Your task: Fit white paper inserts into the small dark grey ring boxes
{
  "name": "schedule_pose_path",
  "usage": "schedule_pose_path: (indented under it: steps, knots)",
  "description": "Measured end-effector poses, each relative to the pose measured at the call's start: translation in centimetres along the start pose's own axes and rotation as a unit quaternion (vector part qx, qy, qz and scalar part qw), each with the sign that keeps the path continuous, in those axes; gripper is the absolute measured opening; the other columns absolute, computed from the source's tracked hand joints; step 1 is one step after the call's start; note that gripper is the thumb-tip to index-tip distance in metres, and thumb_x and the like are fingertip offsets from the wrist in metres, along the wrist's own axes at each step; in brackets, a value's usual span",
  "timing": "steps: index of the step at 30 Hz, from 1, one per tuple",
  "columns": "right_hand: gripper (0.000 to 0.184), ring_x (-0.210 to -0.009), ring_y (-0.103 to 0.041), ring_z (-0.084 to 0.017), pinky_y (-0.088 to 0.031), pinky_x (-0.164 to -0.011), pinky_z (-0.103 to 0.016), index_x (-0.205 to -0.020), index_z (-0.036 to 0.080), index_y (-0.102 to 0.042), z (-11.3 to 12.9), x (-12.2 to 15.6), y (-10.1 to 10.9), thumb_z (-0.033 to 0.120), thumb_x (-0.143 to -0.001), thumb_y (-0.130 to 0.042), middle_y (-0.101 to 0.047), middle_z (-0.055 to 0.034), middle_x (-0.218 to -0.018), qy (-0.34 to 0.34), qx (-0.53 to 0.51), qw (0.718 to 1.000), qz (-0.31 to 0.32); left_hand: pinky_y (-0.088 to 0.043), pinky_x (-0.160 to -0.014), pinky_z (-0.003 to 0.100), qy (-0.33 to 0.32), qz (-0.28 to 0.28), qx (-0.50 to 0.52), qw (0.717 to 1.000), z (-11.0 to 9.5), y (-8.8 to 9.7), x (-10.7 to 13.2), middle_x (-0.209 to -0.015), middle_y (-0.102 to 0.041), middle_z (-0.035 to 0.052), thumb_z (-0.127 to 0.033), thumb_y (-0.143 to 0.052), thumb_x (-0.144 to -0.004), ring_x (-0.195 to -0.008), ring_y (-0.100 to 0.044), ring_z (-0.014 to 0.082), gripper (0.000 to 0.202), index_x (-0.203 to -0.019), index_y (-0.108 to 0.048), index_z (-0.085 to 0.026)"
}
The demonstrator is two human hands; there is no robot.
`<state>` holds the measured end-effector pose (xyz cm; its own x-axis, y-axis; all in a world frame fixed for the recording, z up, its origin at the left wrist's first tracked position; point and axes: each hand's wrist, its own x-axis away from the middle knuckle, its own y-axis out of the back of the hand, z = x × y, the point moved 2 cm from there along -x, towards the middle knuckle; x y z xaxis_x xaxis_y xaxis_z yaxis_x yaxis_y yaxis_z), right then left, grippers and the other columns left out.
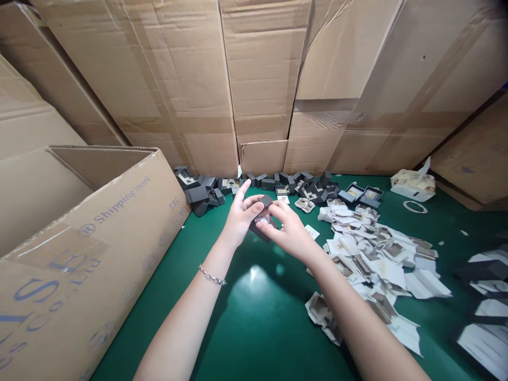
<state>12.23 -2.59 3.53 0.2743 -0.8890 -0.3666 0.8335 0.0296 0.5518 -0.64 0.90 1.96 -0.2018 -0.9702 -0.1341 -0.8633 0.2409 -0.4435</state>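
Both my hands meet over the green table (pixel 254 317) and hold a small dark grey box (pixel 265 201). My left hand (pixel 240 214) grips the box from the left, its index finger sticking up. My right hand (pixel 288 227) pinches at the box's front, where something pale and shiny shows between the fingers. A thin bracelet (pixel 212 276) sits on my left wrist. Just beyond the hands lies a row of several more dark grey boxes (pixel 278 185), some open with pale inserts.
A large open cardboard carton (pixel 91 238) stands at the left. Flattened cardboard (pixel 262 84) walls the back. A heap of white paper inserts (pixel 377 254) spreads on the right, with a roll of tape (pixel 415 207), a tissue pack (pixel 413 183) and more dark boxes (pixel 482 275) at the right edge.
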Motion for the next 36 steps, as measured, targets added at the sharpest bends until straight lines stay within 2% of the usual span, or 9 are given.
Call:
schedule_pose_path:
  steps: [5, 11, 17, 22, 29, 36]
  knots:
    - [0.008, -0.082, -0.049, -0.015, -0.044, -0.073, -0.029, -0.081, 0.021, -0.059, -0.14, -0.03, -0.36, 0.026, -0.08, -0.053, -0.048, -0.0026, -0.093, -0.04, -0.056, 0.997, 0.023, -0.049, -0.068, 0.025, -0.002, -0.005, -0.004, 1.0, 0.13, 0.2, -0.12, -0.1, -0.061, 0.0053, -0.037, -0.079, -0.06, -0.079, -0.06, 0.014, 0.092, -0.137, -0.031, -0.027]
    - [0.012, -0.082, -0.048, -0.016, -0.044, -0.067, -0.027, -0.087, 0.022, -0.059, -0.74, -0.02, -0.76, 0.025, -0.082, -0.049, -0.047, -0.0028, -0.09, -0.017, -0.041, 0.999, 0.018, -0.049, -0.071, 0.026, -0.006, 0.002, -0.015, 1.0, 0.23, 0.09, -0.08, -0.098, -0.062, 0.0046, -0.037, -0.079, -0.061, -0.082, -0.061, 0.0151, 0.091, -0.138, -0.031, -0.027]
    - [0.009, -0.076, -0.048, -0.013, -0.043, -0.064, -0.025, -0.08, 0.021, -0.056, -0.74, -0.05, -0.52, 0.026, -0.083, -0.049, -0.047, -0.0013, -0.085, -0.007, -0.028, 0.999, 0.02, -0.05, -0.067, 0.025, -0.002, 0.005, -0.005, 1.0, 0.2, 0.17, -0.16, -0.098, -0.062, 0.0044, -0.035, -0.078, -0.062, -0.077, -0.06, 0.0135, 0.089, -0.137, -0.033, -0.027]
    - [0.007, -0.075, -0.049, -0.013, -0.043, -0.064, -0.025, -0.076, 0.021, -0.054, -0.48, -0.12, -0.56, 0.024, -0.081, -0.05, -0.049, -0.0016, -0.085, -0.014, -0.01, 1.0, 0.013, -0.049, -0.066, 0.024, -0.004, 0.007, -0.006, 1.0, 0.26, 0.31, -0.15, -0.098, -0.061, 0.0042, -0.034, -0.078, -0.063, -0.078, -0.06, 0.0133, 0.087, -0.137, -0.033, -0.027]
    - [0.004, -0.077, -0.049, -0.014, -0.044, -0.063, -0.025, -0.079, 0.022, -0.056, -0.65, -0.14, -0.77, 0.025, -0.079, -0.053, -0.049, -0.0022, -0.087, -0.012, -0.018, 1.0, 0.007, -0.05, -0.072, 0.027, -0.005, 0.007, -0.018, 1.0, -0.02, 0.3, -0.13, -0.098, -0.062, 0.0045, -0.038, -0.079, -0.06, -0.082, -0.061, 0.0155, 0.09, -0.137, -0.034, -0.026]
    - [0.009, -0.081, -0.05, -0.016, -0.045, -0.066, -0.027, -0.081, 0.022, -0.061, -0.93, -0.07, -0.99, 0.024, -0.079, -0.053, -0.049, -0.0032, -0.089, -0.014, -0.006, 1.0, 0.014, -0.05, -0.069, 0.025, 0.006, 0.008, -0.014, 1.0, 0.07, 0.33, -0.11, -0.095, -0.062, 0.0035, -0.035, -0.079, -0.06, -0.079, -0.061, 0.014, 0.092, -0.137, -0.032, -0.026]
